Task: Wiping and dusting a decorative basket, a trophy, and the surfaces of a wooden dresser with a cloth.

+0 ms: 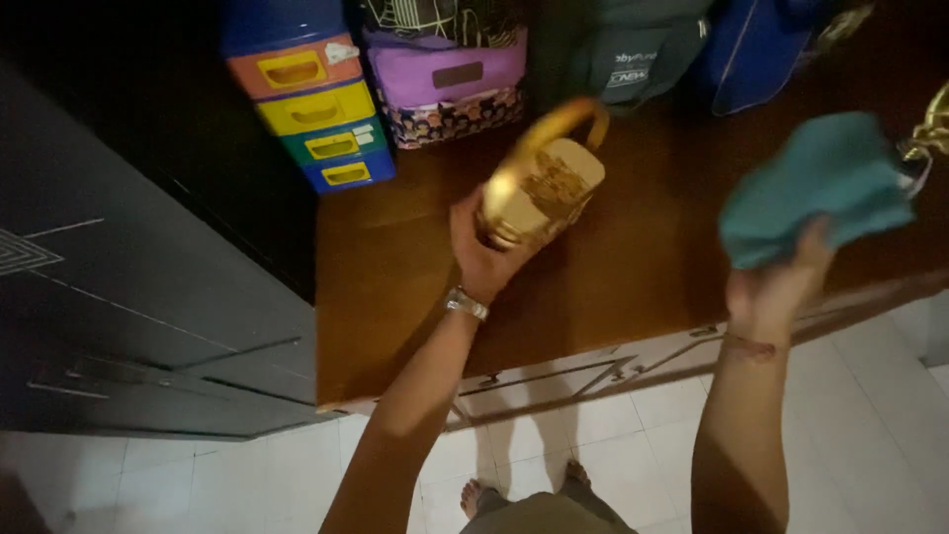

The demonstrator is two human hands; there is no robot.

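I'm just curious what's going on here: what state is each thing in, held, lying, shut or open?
Left hand: gripping the basket from below.
Basket: golden, lifted off the cabinet top, tilted, handle up.
Right hand: raised, holding the cloth.
Cloth: teal, bunched, in the air.
Drawer unit: coloured drawers all shut.
Purple box: standing, shut.
Cabinet top: brown wood, bare in front.

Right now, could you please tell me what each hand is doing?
Left hand: closed around a small golden basket, held above the wooden top.
Right hand: closed on a teal cloth.
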